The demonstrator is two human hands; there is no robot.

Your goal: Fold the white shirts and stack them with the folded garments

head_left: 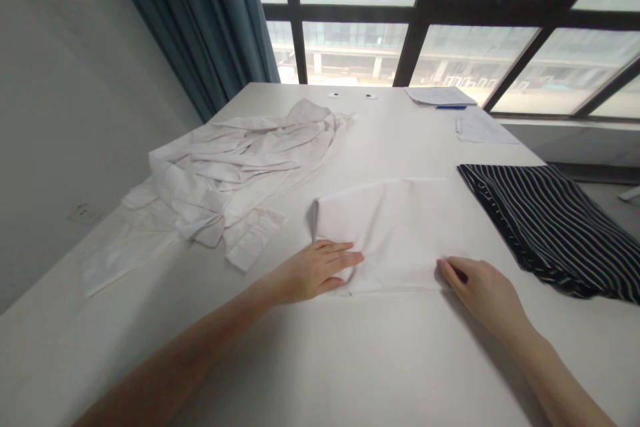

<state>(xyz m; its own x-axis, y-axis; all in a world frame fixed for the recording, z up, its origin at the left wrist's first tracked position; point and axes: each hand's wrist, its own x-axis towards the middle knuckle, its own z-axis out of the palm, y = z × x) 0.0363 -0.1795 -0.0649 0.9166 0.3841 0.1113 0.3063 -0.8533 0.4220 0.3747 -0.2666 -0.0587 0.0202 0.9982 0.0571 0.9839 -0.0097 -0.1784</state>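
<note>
A folded white cloth garment (400, 227) lies nearly flat in front of me, with a few soft creases across it. My left hand (323, 268) rests on its near left part, fingers stretched out and slightly apart. At the near right corner, my right hand (477, 283) pinches the cloth's edge between thumb and fingers. The garment's collar or buttons, if it has any, do not show. To the left lies a crumpled white shirt (240, 160), with a cuffed sleeve end (255, 238) toward me.
A black and white striped garment (555, 227) lies at the table's right edge. Papers (440, 95) with a blue pen (451, 107) and another sheet (485, 130) are at the far right. Two small white items (371, 97) sit near the far edge, before the window.
</note>
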